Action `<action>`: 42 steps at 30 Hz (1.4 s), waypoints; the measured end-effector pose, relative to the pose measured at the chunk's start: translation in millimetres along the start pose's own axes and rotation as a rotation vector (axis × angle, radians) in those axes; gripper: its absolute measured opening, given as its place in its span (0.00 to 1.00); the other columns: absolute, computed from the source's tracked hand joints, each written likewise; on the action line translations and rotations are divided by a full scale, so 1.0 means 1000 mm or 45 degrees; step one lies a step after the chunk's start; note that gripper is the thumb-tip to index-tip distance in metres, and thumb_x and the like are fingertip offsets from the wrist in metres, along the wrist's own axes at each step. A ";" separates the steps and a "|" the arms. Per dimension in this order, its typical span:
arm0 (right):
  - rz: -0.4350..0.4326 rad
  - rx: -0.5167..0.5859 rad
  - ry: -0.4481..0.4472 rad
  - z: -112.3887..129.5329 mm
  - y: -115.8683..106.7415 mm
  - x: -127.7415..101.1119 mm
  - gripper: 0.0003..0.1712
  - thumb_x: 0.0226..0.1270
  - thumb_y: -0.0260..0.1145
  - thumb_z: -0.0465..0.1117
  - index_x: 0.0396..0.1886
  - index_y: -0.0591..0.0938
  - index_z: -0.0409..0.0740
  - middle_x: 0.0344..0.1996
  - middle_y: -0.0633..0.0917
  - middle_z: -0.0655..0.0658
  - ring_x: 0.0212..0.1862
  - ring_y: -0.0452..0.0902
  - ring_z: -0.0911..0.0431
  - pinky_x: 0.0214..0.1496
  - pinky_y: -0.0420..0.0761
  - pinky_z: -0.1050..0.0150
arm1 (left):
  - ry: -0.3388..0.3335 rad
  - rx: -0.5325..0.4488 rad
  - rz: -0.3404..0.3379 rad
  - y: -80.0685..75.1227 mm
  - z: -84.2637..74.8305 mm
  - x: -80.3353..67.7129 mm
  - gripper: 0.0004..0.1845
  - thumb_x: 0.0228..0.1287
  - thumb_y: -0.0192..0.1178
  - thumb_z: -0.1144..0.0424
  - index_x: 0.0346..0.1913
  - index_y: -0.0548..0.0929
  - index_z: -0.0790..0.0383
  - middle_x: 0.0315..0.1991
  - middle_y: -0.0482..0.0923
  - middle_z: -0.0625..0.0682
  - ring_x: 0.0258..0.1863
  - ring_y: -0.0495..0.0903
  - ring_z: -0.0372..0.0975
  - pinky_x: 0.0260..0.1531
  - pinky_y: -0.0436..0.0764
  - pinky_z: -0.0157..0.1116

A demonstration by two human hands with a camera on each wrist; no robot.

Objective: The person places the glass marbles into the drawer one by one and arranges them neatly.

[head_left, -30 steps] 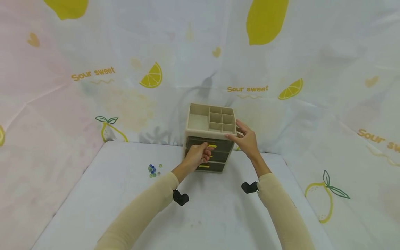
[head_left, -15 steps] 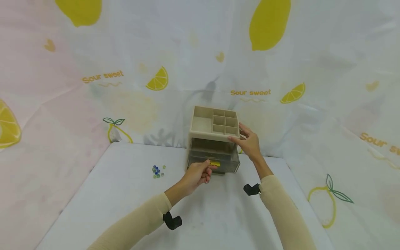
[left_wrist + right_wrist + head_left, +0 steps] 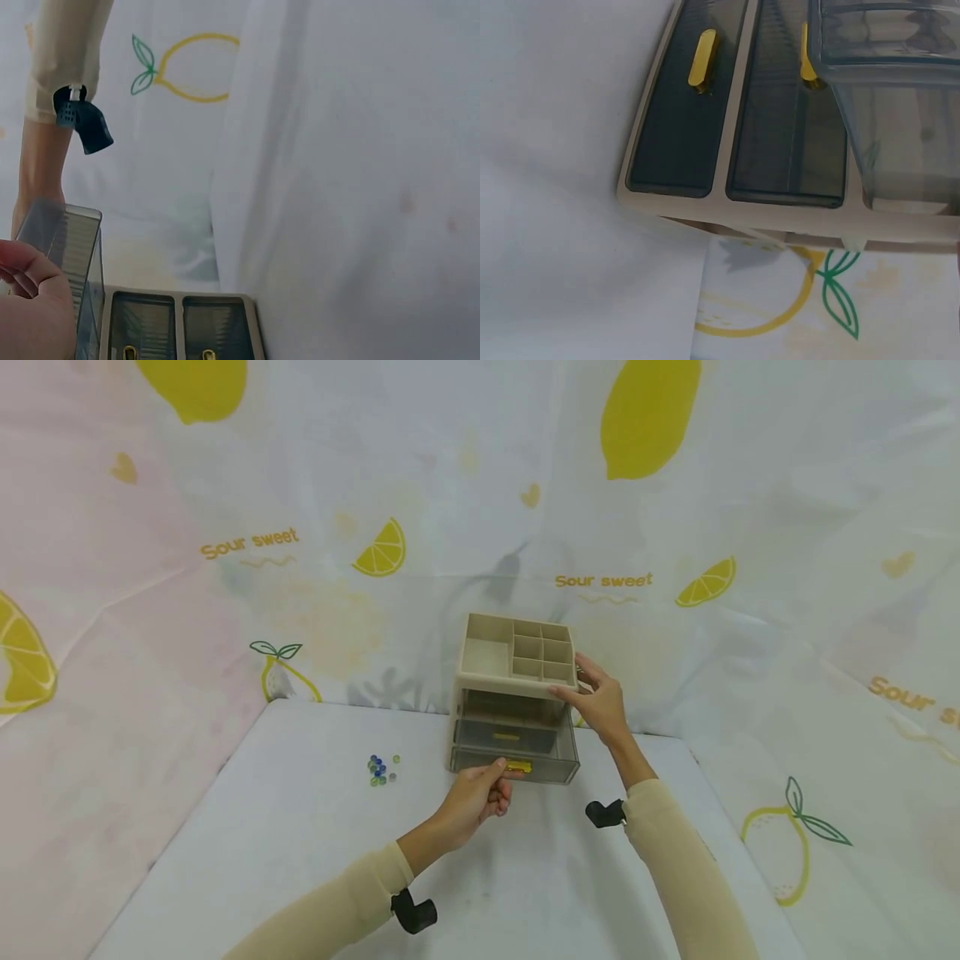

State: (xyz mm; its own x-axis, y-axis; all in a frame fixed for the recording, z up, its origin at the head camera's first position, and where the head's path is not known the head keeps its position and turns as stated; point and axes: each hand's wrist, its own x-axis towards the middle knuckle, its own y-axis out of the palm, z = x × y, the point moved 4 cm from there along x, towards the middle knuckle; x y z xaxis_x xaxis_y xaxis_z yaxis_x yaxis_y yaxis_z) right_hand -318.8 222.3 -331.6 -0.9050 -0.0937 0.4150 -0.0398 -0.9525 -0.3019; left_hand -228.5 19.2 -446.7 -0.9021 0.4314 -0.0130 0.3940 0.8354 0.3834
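Note:
A beige desktop drawer organizer stands on the table, its top divided into small compartments. Its smoky, see-through top drawer is pulled out toward me. My left hand pinches the yellow handle of that drawer between thumb and fingers. The right hand grips the organizer's upper right corner, thumb on the front edge and fingers along the side. In the right wrist view, the two lower drawers are closed, each with a yellow handle. The pulled-out drawer shows nothing inside.
Several blue and green glass marbles lie in a loose cluster on the white table, left of the organizer. A lemon-printed cloth hangs behind the table and along both sides.
The top drawer was closed a second ago; my left hand has pulled it out toward me by its handle. The right hand has kept its grip on the corner.

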 end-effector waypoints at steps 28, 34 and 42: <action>-0.024 0.022 0.032 -0.008 -0.004 -0.003 0.43 0.56 0.74 0.31 0.69 0.64 0.26 0.71 0.63 0.32 0.65 0.66 0.37 0.62 0.73 0.58 | 0.018 1.739 -0.166 -0.230 -0.017 0.000 0.14 0.54 0.72 0.66 0.40 0.82 0.69 0.33 0.79 0.54 0.34 0.77 0.44 0.36 0.79 0.42; -0.019 0.043 0.018 -0.008 0.001 0.002 0.43 0.56 0.74 0.31 0.69 0.65 0.28 0.70 0.65 0.33 0.64 0.68 0.37 0.62 0.73 0.54 | -0.002 1.789 -0.209 -0.239 -0.013 -0.002 0.11 0.52 0.72 0.67 0.38 0.85 0.67 0.33 0.78 0.52 0.34 0.76 0.42 0.38 0.79 0.42; -0.026 0.047 0.008 -0.008 -0.001 0.001 0.43 0.56 0.74 0.31 0.69 0.64 0.28 0.71 0.63 0.34 0.65 0.67 0.38 0.63 0.72 0.53 | 0.101 1.743 -0.229 -0.241 -0.011 -0.002 0.08 0.50 0.70 0.74 0.35 0.85 0.66 0.30 0.79 0.51 0.31 0.76 0.41 0.35 0.79 0.39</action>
State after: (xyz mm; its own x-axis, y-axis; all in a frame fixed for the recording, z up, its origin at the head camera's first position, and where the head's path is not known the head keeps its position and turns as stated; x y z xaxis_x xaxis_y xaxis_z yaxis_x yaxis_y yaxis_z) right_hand -322.9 225.9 -337.3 -0.9066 -0.0724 0.4157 -0.0430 -0.9643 -0.2615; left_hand -323.9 -186.3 -528.9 -0.9478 0.3012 0.1047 0.0878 0.5622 -0.8223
